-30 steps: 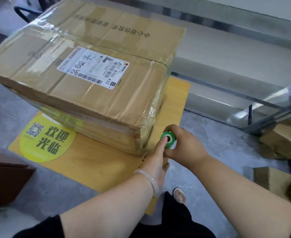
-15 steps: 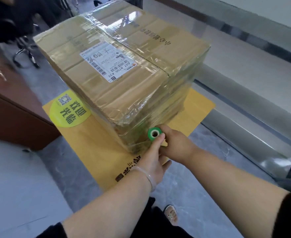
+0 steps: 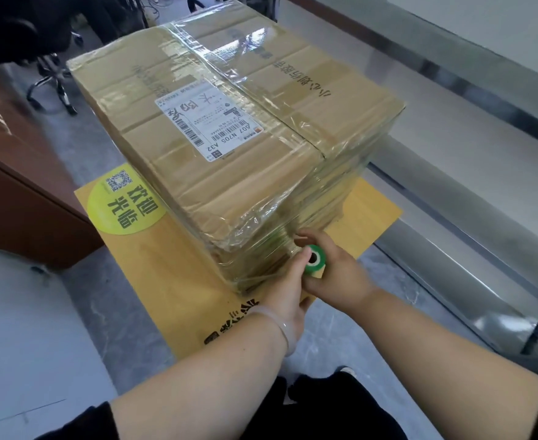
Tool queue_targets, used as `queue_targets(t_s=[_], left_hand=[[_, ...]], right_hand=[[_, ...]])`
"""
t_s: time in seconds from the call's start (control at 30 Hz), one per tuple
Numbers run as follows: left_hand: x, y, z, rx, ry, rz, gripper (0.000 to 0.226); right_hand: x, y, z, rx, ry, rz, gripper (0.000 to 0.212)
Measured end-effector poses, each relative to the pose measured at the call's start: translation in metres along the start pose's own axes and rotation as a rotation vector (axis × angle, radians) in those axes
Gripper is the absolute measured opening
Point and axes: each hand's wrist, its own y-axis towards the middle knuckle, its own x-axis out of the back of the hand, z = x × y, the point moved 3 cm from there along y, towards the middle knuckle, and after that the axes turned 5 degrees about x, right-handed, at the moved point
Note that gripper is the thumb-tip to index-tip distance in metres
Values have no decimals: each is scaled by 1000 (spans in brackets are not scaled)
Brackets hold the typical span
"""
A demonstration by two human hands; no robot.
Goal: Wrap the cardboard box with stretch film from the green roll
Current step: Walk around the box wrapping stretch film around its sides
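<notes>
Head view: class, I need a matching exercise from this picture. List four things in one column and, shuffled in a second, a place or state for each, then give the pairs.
Things:
1. roll
2. label
3. mat
4. box

Places or states:
A. lies under the box
B. wrapped in clear film
C. gripped by the right hand
D. stuck on the box's top

Pairs: 1-C, 2-D, 3-A, 4-B.
</notes>
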Motion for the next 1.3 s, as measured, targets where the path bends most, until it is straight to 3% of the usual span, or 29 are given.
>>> queue_targets(t_s=[0.13,0.23,0.3,0.43,0.57,0.63,0.73,0.9,1.13,1.3], left_hand=[[-8,6,-2,-14,13,-73,30],[-14,12,4,-67,-29,-85,73],[-20,15,12,-100,-95,-95,89],[-30,25,17,-167,-221,-179,84],[-43,30,17,-205,-321,-261,49],[-46,36,17,-234,-388,-326,79],[-55,42,20,-279,-431,-373,123],[-81,45,30,-303,-448,-323,121],[-84,57,21,-309,-479,-249,121],[-84,78,25,-315,-476,-257,136]], right_hand=[[12,15,-11,-32,-5,116,40],[21,32,-15,-27,-162,123,34],[26,37,-19,-25,-246,121,36],[34,40,-26,9,-214,152,34],[43,45,-32,154,14,356,50],[49,49,-38,168,18,433,51],[59,56,-42,191,-47,408,41],[73,55,-37,229,-108,328,36],[73,63,-44,200,17,410,52],[85,63,-56,157,-24,325,40]])
